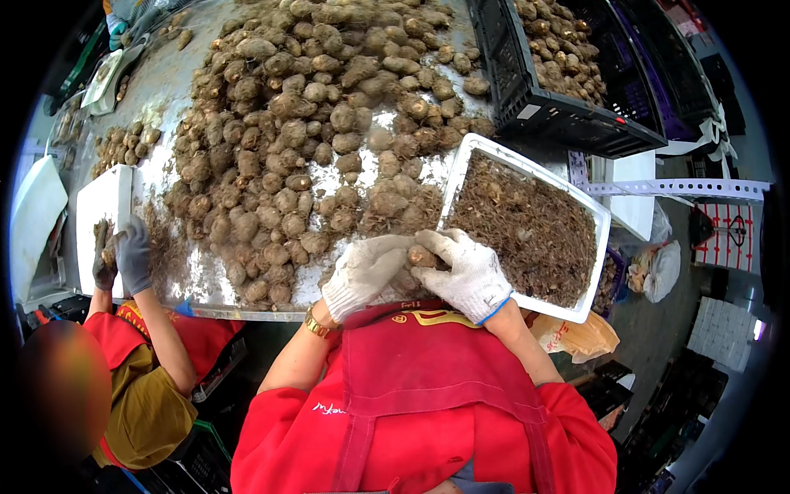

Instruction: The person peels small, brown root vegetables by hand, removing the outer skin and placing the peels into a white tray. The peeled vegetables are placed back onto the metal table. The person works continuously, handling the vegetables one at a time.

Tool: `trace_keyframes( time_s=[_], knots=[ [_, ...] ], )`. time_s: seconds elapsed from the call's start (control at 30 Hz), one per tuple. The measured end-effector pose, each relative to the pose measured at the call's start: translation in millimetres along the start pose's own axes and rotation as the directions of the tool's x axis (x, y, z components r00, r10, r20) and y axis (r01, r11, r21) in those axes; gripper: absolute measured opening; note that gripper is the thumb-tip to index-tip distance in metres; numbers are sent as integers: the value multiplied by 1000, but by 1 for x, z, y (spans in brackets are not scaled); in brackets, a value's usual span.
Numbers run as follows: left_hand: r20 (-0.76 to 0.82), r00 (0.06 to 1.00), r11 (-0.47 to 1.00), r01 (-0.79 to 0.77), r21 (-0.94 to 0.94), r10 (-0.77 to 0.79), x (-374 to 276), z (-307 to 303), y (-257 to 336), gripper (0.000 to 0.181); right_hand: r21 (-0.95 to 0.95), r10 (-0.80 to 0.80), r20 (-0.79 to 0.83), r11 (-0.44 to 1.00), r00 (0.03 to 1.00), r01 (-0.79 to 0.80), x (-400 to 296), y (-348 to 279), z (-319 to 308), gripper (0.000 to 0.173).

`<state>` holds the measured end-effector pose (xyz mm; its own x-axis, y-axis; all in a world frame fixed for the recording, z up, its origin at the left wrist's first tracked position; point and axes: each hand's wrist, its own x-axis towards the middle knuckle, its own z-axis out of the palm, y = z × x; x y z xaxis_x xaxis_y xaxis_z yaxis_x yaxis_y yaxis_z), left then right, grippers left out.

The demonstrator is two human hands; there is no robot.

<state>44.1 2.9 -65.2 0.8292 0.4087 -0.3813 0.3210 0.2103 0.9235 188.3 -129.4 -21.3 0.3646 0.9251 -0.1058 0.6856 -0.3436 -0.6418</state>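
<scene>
My left hand (368, 272), in a white knitted glove with a gold watch at the wrist, is cupped at the table's near edge. Facing it is my right hand (460, 265), gloved alike with a blue cuff edge, its thumb and fingers around a small brown taro corm (421, 256). The fingertips of both gloves nearly meet above the corm. More corms lie under and between the hands, partly hidden. Beyond them a large heap of hairy taro corms (278, 129) spreads over the metal table (207, 272). Whether my left hand grips anything cannot be made out.
A white foam box (602, 247) of brown fibrous peelings stands to the right. Behind it is a black plastic crate (580, 117) with corms. At the left a co-worker in grey gloves (133, 253) handles something over another white foam box (102, 191). Another gloved hand shows at the far left.
</scene>
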Motion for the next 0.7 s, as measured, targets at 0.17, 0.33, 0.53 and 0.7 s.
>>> trace_keyframes(
  time_s=[0.17,0.33,0.53,0.7],
  knots=[
    [54,996,989,-71,132,64,0,0,17,28,-66,4,-3,998,1000,-4,-1,3,5,45],
    [97,991,962,-111,249,89,3,-1,14,26,-154,54,73,987,996,-42,-1,-1,7,44],
    [155,987,996,39,86,-52,-2,0,21,26,-92,68,52,994,996,-63,-3,-4,6,43],
    [22,996,995,-90,-45,91,-4,-1,-4,28,2,42,20,999,999,-42,-5,1,3,44]
  ],
)
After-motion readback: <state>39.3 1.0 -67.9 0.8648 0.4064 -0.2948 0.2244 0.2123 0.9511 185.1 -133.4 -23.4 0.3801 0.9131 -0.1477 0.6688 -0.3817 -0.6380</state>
